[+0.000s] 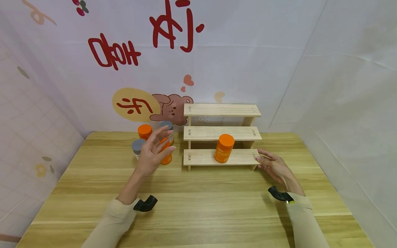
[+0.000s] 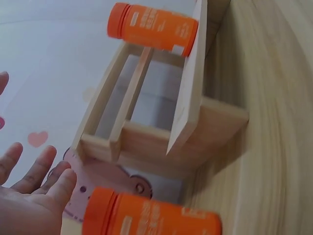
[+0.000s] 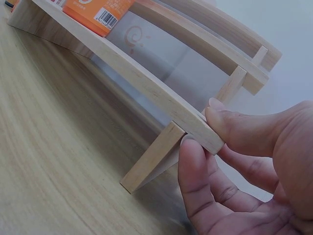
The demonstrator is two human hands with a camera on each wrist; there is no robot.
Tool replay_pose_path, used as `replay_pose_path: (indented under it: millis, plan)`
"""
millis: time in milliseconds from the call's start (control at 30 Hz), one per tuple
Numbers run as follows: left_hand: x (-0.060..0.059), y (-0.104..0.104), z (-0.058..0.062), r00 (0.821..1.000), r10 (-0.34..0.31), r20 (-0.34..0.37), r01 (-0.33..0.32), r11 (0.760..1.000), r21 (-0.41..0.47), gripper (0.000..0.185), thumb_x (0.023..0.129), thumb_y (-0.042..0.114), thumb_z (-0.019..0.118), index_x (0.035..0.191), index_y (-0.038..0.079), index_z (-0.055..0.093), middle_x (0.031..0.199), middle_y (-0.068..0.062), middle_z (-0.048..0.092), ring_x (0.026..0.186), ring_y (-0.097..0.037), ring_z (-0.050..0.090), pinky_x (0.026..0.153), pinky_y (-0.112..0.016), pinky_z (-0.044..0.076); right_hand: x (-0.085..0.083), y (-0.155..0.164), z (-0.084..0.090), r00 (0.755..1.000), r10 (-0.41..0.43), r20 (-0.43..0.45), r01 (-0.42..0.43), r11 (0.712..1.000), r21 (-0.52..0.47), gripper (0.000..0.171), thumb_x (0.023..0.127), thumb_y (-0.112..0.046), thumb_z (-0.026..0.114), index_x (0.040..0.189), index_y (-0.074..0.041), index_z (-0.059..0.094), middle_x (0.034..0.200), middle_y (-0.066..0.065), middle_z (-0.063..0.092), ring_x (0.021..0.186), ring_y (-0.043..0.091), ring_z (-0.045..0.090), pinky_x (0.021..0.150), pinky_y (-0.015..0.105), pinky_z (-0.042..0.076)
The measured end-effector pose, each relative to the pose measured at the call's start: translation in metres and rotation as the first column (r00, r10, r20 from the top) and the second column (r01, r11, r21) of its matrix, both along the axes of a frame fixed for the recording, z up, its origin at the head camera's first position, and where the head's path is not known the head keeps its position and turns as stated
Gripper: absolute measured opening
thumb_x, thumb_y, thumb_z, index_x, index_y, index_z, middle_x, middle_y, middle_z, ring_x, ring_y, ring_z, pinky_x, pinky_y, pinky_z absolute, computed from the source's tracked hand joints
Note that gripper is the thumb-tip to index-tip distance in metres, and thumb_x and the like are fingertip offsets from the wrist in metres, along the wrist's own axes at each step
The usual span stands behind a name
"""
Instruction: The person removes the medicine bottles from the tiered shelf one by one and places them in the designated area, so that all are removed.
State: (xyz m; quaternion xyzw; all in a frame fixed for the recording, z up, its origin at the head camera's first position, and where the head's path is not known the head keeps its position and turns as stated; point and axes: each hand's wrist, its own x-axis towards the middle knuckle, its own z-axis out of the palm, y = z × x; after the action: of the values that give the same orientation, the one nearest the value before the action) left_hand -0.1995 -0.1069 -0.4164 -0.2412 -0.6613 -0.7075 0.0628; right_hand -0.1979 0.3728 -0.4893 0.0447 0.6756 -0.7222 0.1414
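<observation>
Head view: wooden table [image 1: 198,206] fills the lower half of the frame; a three-step wooden rack [image 1: 221,136] stands at centre, against the printed backdrop [image 1: 139,51]. One orange bottle [image 1: 224,148] stands upright on the rack's lowest step, centre of frame, lid up. Right hand [image 1: 274,167], lower right of centre, is at the right end of that lowest step. Right wrist view shows it closer: thumb [image 3: 234,128] on top of the board end and a finger [image 3: 195,171] under it, pinching the step's corner; the other fingers are curled loosely below. Left hand [image 1: 153,153], left of centre, is raised with fingers spread and straight, holding nothing. It sits in front of a cluster of bottles left of the rack: a second orange bottle [image 1: 166,157] partly hidden behind the fingers, an orange-lidded one [image 1: 144,131] behind, and two grey-lidded bottles [image 1: 137,147] beside them. Whether the fingertips touch any bottle, I cannot tell from this view. Left wrist view, rotated: spread fingers [image 2: 36,171] at lower left, apart from the orange bottle along the bottom edge [image 2: 151,215]; the bottle on the rack appears at top [image 2: 152,28]. A black wrist mount [image 1: 145,204] shows on each cream sleeve [image 1: 108,227].
</observation>
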Motion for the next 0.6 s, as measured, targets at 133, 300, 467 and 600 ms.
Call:
replay_pose_path:
  millis: [133, 300, 467, 600]
  plan:
    - [-0.001, 0.013, -0.004, 0.999, -0.026, 0.021, 0.026, 0.999, -0.025, 0.071, 0.091, -0.004, 0.07, 0.155, 0.005, 0.039, 0.15, -0.026, 0.047, 0.144, -0.033, 0.046, 0.12, -0.031, 0.04, 0.0, 0.001, 0.0, 1.0, -0.001, 0.012, 0.001, 1.0, -0.005, 0.073, 0.104, -0.018, 0.061, 0.163, -0.001, 0.02, 0.111, -0.01, 0.065, 0.1, 0.003, 0.062, 0.086, 0.02, 0.057]
    - [-0.004, 0.031, -0.014, 0.996, -0.072, 0.05, 0.074, 0.997, -0.037, 0.071, 0.093, 0.002, 0.071, 0.156, 0.005, 0.037, 0.151, -0.026, 0.047, 0.145, -0.041, 0.042, 0.123, -0.044, 0.036, 0.0, 0.002, 0.0, 1.0, 0.011, 0.014, -0.011, 1.0, -0.006, 0.074, 0.104, -0.019, 0.061, 0.163, -0.002, 0.019, 0.113, -0.01, 0.065, 0.102, 0.003, 0.062, 0.087, 0.02, 0.057]
    - [-0.007, 0.049, -0.021, 0.988, -0.123, 0.096, 0.126, 0.992, -0.025, 0.072, 0.094, 0.005, 0.071, 0.156, 0.004, 0.036, 0.151, -0.022, 0.049, 0.146, -0.037, 0.044, 0.124, -0.049, 0.034, 0.0, 0.002, -0.001, 0.999, 0.03, -0.014, -0.03, 1.0, -0.01, 0.072, 0.105, -0.016, 0.058, 0.163, 0.001, 0.017, 0.113, -0.009, 0.064, 0.101, 0.003, 0.062, 0.087, 0.02, 0.056]
    - [-0.008, 0.063, -0.026, 0.98, -0.154, 0.128, 0.159, 0.987, -0.027, 0.073, 0.093, 0.006, 0.072, 0.157, 0.007, 0.037, 0.151, -0.021, 0.05, 0.146, -0.038, 0.043, 0.124, -0.051, 0.034, 0.0, 0.002, -0.001, 0.999, 0.028, -0.021, -0.028, 1.0, -0.005, 0.072, 0.105, -0.016, 0.058, 0.162, 0.001, 0.017, 0.112, -0.008, 0.063, 0.101, 0.003, 0.062, 0.086, 0.02, 0.057]
